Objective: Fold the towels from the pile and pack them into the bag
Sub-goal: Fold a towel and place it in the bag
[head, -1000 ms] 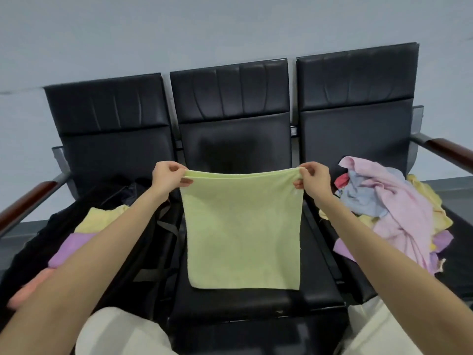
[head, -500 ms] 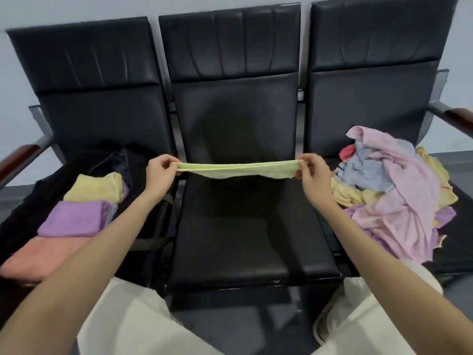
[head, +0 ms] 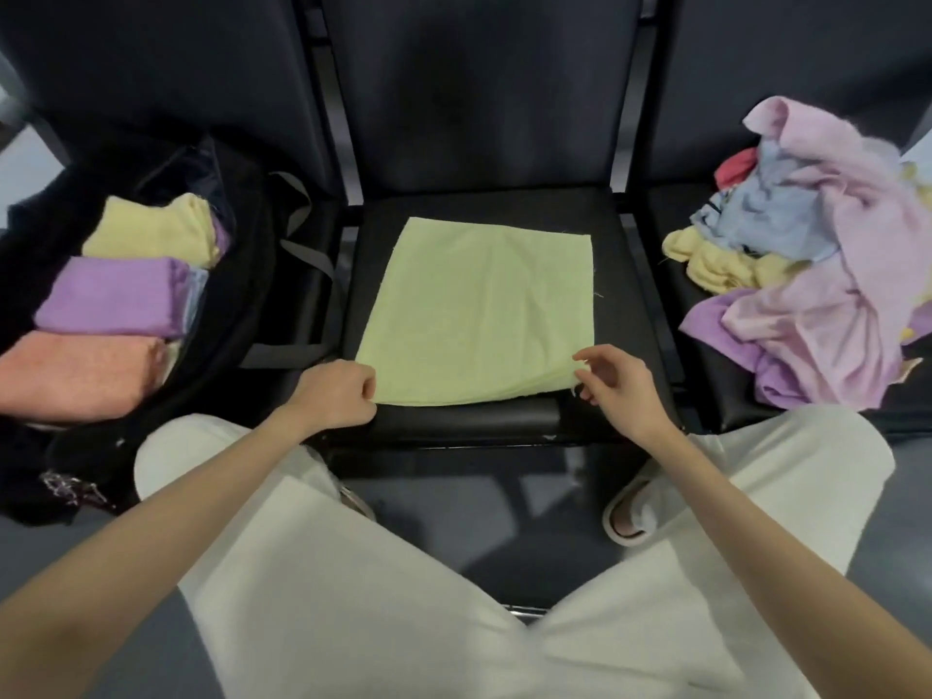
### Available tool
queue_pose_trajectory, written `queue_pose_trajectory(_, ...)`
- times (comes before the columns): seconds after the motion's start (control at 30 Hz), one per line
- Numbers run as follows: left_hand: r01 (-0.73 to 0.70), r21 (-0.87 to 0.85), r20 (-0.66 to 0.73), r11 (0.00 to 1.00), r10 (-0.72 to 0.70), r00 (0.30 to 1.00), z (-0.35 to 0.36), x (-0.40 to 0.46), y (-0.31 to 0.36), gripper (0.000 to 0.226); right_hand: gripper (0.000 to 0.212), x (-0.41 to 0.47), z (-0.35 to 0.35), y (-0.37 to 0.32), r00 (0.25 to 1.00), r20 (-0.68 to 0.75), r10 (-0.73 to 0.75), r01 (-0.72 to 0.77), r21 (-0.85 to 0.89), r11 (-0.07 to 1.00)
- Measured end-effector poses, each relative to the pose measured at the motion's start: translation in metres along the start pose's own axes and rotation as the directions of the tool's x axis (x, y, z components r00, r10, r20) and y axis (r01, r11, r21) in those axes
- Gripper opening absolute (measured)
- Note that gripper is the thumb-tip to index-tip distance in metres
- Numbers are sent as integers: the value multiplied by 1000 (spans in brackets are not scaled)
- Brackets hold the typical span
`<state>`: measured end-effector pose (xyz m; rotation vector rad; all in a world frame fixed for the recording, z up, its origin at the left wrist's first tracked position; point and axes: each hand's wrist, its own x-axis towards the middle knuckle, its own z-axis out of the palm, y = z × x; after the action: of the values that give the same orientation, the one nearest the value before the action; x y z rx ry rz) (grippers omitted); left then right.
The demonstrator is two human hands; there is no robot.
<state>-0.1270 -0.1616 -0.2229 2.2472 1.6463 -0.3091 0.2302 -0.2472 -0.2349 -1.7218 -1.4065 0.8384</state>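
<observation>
A light green towel [head: 484,310] lies spread flat on the middle black seat [head: 625,274]. My left hand [head: 335,391] has its fingers curled at the towel's near left corner and pinches it. My right hand [head: 613,383] hovers at the near right corner with loosely spread fingers that hold nothing. An open black bag [head: 242,315] sits on the left seat. It contains folded yellow [head: 151,229], purple [head: 111,295] and salmon [head: 75,370] towels. The pile of unfolded towels [head: 827,264] lies on the right seat.
The three black seats are joined in a row with tall backrests behind them. My knees in white trousers [head: 353,572] are in front of the middle seat. The grey floor and a slipper [head: 628,517] show below its front edge.
The green towel was held up stretched between both hands, then lowered and laid flat on the middle seat. My right hand has let go of its corner. The view tilted downward.
</observation>
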Motion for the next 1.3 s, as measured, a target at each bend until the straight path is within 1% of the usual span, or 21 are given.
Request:
queue_pose_trajectory(0.07,6,-35,-53,999,-8,999,-2,1,20,10,15,-3,-1,2,1000,-4,-8,8,-1,1000)
queue_pose_trajectory(0.13,-79,-139,-129,987,61,990,4,6,43,15,18,-6,-3,4,1000,-9,-9,9,22,1000)
queue_pose_trajectory(0.2,-230,-293,-165,928,188,968,13,15,70,27,19,-8,-5,4,1000,-10,-8,9,58,998)
queue_pose_trajectory(0.27,-360,-397,-169,844,318,933,22,26,99,36,20,-8,-6,4,1000,-12,-12,13,97,995)
queue_pose_trajectory(0.33,-430,-442,-177,787,393,902,30,36,126,36,22,-7,-7,3,1000,-13,-11,13,145,989)
queue_pose_trajectory(0.4,-464,-478,-209,745,417,885,36,46,149,31,23,-5,-7,1,1000,-8,-7,8,179,984)
queue_pose_trajectory(0.5,-461,-532,-223,710,408,885,39,56,174,22,21,0,-11,0,1000,12,2,-5,233,973)
queue_pose_trajectory(0.57,-457,-550,-230,699,399,887,38,59,182,15,17,7,-13,2,999,5,45,-44,248,968)
queue_pose_trajectory(0.63,-446,-558,-235,700,382,894,37,60,185,10,9,22,-15,11,986,-41,160,-145,245,959)
queue_pose_trajectory(0.67,-439,-564,-246,699,365,898,35,60,184,12,9,33,-16,17,967,-55,250,-231,239,943)
queue_pose_trajectory(0.73,-425,-588,-270,688,328,905,32,61,181,19,18,56,-15,26,903,-6,429,-416,236,878)
queue_pose_trajectory(0.77,-413,-613,-274,673,310,911,29,60,179,19,23,68,-13,27,878,36,477,-471,241,848)
queue_pose_trajectory(0.8,-396,-649,-268,650,292,918,26,59,177,15,27,80,-11,27,870,65,488,-488,250,836)
queue_pose_trajectory(0.83,-376,-692,-258,616,275,926,23,58,175,12,30,93,-8,25,875,67,479,-479,255,840)
queue_pose_trajectory(0.9,-331,-773,-232,541,243,942,17,55,171,10,33,123,-2,20,891,23,453,-444,249,861)
queue_pose_trajectory(0.97,-292,-829,-202,477,231,952,13,52,168,10,28,157,2,22,901,-38,433,-415,218,883)
queue_pose_trajectory(1.07,-217,-865,-125,453,225,966,10,52,167,10,31,199,4,27,897,-152,416,-400,128,908)
queue_pose_trajectory(1.17,-170,-879,-69,446,233,970,7,52,169,18,33,221,1,28,905,-201,374,-365,82,928)
queue_pose_trajectory(1.23,-152,-890,-35,431,266,963,2,50,174,25,26,226,-2,25,896,-203,395,-371,145,917)
queue_pose_trajectory(1.3,-105,-914,19,391,299,954,-3,47,180,32,27,226,-8,27,885,-189,426,-368,276,888)
